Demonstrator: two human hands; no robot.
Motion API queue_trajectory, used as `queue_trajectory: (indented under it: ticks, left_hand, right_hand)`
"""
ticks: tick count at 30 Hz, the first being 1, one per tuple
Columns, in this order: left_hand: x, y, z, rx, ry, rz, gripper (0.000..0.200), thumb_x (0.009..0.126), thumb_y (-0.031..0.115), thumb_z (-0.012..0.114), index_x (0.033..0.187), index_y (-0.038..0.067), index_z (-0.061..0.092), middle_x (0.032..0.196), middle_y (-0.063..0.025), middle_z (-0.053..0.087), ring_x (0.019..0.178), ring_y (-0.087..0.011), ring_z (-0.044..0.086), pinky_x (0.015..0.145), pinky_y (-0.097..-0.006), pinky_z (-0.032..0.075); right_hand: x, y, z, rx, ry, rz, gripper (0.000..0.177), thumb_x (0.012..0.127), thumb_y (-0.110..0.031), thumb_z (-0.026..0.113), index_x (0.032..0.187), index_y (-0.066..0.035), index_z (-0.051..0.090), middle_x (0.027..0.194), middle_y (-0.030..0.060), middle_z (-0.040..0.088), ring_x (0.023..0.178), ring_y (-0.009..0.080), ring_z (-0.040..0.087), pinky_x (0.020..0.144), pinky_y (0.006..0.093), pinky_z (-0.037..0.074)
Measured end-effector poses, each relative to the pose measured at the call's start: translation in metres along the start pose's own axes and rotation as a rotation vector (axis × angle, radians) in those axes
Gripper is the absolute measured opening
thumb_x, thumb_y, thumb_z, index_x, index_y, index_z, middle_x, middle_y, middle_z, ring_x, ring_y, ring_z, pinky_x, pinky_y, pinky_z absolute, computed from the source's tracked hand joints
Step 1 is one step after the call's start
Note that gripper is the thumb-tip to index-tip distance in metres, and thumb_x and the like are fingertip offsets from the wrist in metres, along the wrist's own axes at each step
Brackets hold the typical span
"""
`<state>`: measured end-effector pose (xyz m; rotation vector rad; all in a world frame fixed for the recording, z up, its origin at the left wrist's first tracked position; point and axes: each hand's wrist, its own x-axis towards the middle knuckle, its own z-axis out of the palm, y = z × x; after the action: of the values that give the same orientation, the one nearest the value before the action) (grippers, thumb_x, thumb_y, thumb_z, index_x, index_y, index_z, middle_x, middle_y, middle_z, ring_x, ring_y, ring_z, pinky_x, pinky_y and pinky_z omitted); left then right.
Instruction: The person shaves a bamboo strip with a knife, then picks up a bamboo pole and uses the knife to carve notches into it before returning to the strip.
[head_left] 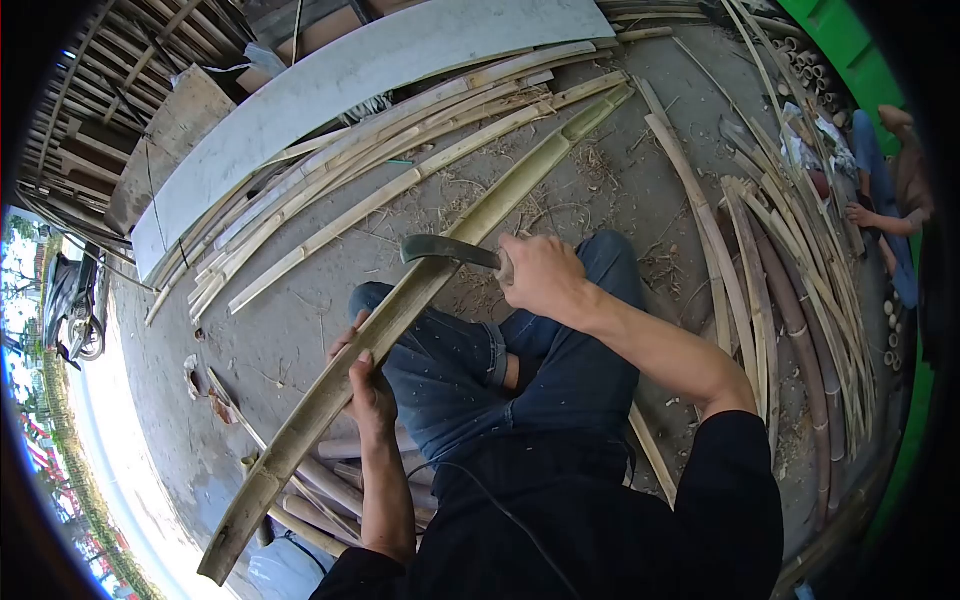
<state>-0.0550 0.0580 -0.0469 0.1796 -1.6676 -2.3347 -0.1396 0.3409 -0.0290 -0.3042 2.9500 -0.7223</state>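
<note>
Ground of grey concrete lay beneath a long, greenish-brown split bamboo pole, slanting from near left to far right. The left hand clamped its near half; the right hand gripped a dark, curved metal knife across its middle.

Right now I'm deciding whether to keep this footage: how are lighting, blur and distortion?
Head view: wide-angle distortion seems to bow the white board, with black corners; same head view: bright ground at left blown out, black sleeve low in detail; head view again: curved blade fairly crisp, without obvious motion blur.
</note>
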Motion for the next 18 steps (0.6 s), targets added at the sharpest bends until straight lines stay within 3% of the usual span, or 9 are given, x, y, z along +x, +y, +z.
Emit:
queue_trajectory:
  ticks: [3, 5, 9, 11, 12, 13, 16, 18]
  left_hand:
    - [-0.021, 0.009, 0.007, 0.053, -0.013, -0.016, 0.045, 0.089, 0.019, 0.060, 0.129, 0.002, 0.051, 0.137, -0.0266, 0.053, 0.129, -0.0336, 0.052, 0.111, -0.0492, 0.040]
    - [-0.022, 0.003, 0.015, -0.026, 0.043, -0.027, 0.040, 0.090, 0.013, 0.058, 0.126, -0.002, 0.049, 0.136, -0.0311, 0.053, 0.131, -0.0352, 0.051, 0.113, -0.0468, 0.040]
    - [-0.028, 0.001, 0.013, -0.027, -0.010, 0.025, 0.040, 0.091, 0.014, 0.059, 0.126, -0.002, 0.048, 0.136, -0.0311, 0.052, 0.131, -0.0344, 0.051, 0.112, -0.0466, 0.040]
    - [-0.038, 0.009, 0.009, 0.008, -0.014, 0.005, 0.040, 0.091, 0.013, 0.059, 0.126, -0.001, 0.048, 0.136, -0.0313, 0.052, 0.130, -0.0347, 0.051, 0.113, -0.0467, 0.038]
    - [-0.042, 0.010, 0.010, 0.011, 0.003, -0.005, 0.040, 0.091, 0.013, 0.059, 0.127, -0.001, 0.048, 0.137, -0.0314, 0.052, 0.130, -0.0347, 0.051, 0.114, -0.0467, 0.038]
    - [-0.042, 0.009, 0.013, 0.003, 0.021, -0.006, 0.040, 0.091, 0.012, 0.059, 0.127, -0.001, 0.048, 0.137, -0.0314, 0.052, 0.130, -0.0348, 0.051, 0.114, -0.0466, 0.038]
    - [-0.038, 0.006, 0.010, -0.016, 0.018, -0.006, 0.040, 0.091, 0.013, 0.059, 0.127, -0.001, 0.048, 0.137, -0.0313, 0.051, 0.130, -0.0349, 0.051, 0.113, -0.0473, 0.039]
    - [-0.038, 0.006, 0.009, 0.004, -0.004, 0.029, 0.039, 0.092, 0.014, 0.058, 0.127, -0.001, 0.048, 0.137, -0.0313, 0.052, 0.129, -0.0348, 0.052, 0.112, -0.0482, 0.039]
  right_hand:
    - [0.014, 0.043, -0.017, 0.069, -0.006, 0.148, 0.023, 0.073, -0.015, 0.069, 0.092, -0.003, 0.064, 0.082, 0.0231, 0.069, 0.082, 0.0439, 0.069, 0.075, 0.0523, 0.055]
    - [0.018, 0.046, -0.024, 0.041, 0.012, 0.154, 0.022, 0.074, -0.015, 0.067, 0.092, -0.003, 0.064, 0.079, 0.0224, 0.069, 0.081, 0.0435, 0.069, 0.077, 0.0524, 0.055]
    - [-0.016, -0.003, -0.010, 0.033, -0.027, -0.018, 0.023, 0.077, -0.018, 0.066, 0.094, -0.002, 0.065, 0.077, 0.0251, 0.068, 0.082, 0.0443, 0.069, 0.079, 0.0527, 0.054]
    - [0.004, 0.040, -0.009, 0.013, 0.050, 0.153, 0.026, 0.076, -0.019, 0.068, 0.095, -0.002, 0.066, 0.074, 0.0224, 0.068, 0.081, 0.0433, 0.070, 0.077, 0.0506, 0.055]
    - [0.022, 0.075, -0.019, 0.008, -0.021, 0.220, 0.028, 0.072, -0.015, 0.069, 0.098, -0.003, 0.068, 0.088, 0.0224, 0.071, 0.086, 0.0430, 0.070, 0.081, 0.0500, 0.056]
    - [0.034, 0.108, -0.005, -0.064, 0.070, 0.231, 0.021, 0.072, -0.016, 0.069, 0.089, -0.005, 0.067, 0.079, 0.0177, 0.071, 0.079, 0.0390, 0.071, 0.073, 0.0469, 0.056]
    - [0.026, 0.082, -0.011, -0.126, 0.124, 0.273, 0.019, 0.071, -0.014, 0.069, 0.088, -0.006, 0.068, 0.081, 0.0180, 0.071, 0.081, 0.0384, 0.071, 0.076, 0.0478, 0.055]
    - [0.013, 0.044, -0.021, -0.001, 0.021, 0.183, 0.024, 0.069, -0.015, 0.070, 0.092, -0.005, 0.068, 0.082, 0.0188, 0.071, 0.085, 0.0406, 0.070, 0.081, 0.0478, 0.055]
